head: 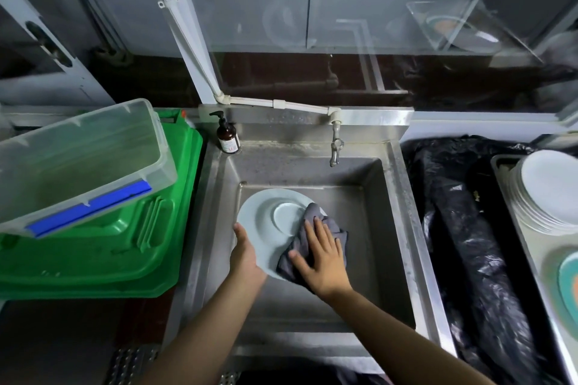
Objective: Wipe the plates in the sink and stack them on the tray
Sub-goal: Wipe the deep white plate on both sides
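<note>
A pale plate [266, 219] is held upside down over the steel sink [369, 197], its foot ring facing up. My left hand [245, 255] grips the plate's left rim from below. My right hand [322, 256] lies flat with fingers spread on a grey cloth [312, 237], pressing it against the plate's right side. A stack of white plates [544, 194] stands on the metal tray [528, 256] at the far right.
A tap [335, 147] hangs over the sink's back wall, with a brown pump bottle [227, 134] at the back left corner. A clear plastic bin [78, 162] rests on a green crate [125, 247] to the left. A black plastic bag [463, 228] lies between sink and tray.
</note>
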A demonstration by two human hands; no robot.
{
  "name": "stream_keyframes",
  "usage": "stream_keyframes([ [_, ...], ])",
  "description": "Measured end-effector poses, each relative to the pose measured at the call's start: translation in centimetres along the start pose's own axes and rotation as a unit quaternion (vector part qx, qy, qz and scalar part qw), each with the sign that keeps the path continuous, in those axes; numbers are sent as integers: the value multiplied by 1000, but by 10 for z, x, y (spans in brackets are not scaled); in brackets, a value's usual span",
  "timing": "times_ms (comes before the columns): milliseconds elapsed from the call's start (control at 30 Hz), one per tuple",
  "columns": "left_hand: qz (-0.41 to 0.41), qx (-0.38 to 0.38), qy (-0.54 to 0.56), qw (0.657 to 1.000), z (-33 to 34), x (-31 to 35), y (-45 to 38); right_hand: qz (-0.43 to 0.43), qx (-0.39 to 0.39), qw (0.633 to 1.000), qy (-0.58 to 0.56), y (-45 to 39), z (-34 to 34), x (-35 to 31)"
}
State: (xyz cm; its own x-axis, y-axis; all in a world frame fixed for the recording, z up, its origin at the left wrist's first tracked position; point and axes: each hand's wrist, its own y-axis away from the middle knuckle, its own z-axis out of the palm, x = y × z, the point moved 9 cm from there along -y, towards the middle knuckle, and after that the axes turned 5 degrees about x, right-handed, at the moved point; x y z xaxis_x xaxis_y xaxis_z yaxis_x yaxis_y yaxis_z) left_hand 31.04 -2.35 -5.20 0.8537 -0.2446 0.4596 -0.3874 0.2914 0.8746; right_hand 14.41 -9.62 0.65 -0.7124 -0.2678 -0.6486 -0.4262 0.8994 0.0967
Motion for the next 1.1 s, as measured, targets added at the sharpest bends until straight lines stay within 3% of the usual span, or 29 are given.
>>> stream_keyframes([
  [133, 12, -15, -19, 1000, 2, 7, 4, -37, 2, 999, 37, 4, 5, -18],
  [367, 45, -24, -85, 995, -9, 15, -5, -71, 59, 995, -41, 4, 25, -45],
  [433, 93, -17, -115, 989, -11, 34, -2, -32, 38, 995, -88, -2, 22, -39],
  [500, 151, -2, -219, 964, -11, 57, 9, 42, 25, 988, -149, -10, 15, -23],
  [567, 229, -9, -339, 913, -4, 79, 21, 107, 20, 983, -147, -19, 4, -8],
  [600, 271, -18, -410, 871, 2, 85, 25, 137, 11, 982, -132, -25, 1, -1],
  [633, 311, -29, -492, 813, 10, 88, 30, 168, -5, 979, -118, -29, -2, 5],
  [733, 427, -91, -678, 592, 33, 76, 41, 270, -53, 955, -111, -36, -11, 17],
  [800, 491, -125, -722, 471, 36, 59, 48, 333, -76, 930, -138, -38, -13, 28],
  [833, 528, -127, -723, 427, 35, 53, 52, 369, -83, 911, -166, -35, -13, 31],
  [1033, 647, -167, -669, 326, 28, 18, 64, 491, -137, 768, -387, -6, 18, 40],
  [1100, 666, -185, -643, 329, 29, 10, 64, 517, -128, 743, -406, -1, 22, 45],
])
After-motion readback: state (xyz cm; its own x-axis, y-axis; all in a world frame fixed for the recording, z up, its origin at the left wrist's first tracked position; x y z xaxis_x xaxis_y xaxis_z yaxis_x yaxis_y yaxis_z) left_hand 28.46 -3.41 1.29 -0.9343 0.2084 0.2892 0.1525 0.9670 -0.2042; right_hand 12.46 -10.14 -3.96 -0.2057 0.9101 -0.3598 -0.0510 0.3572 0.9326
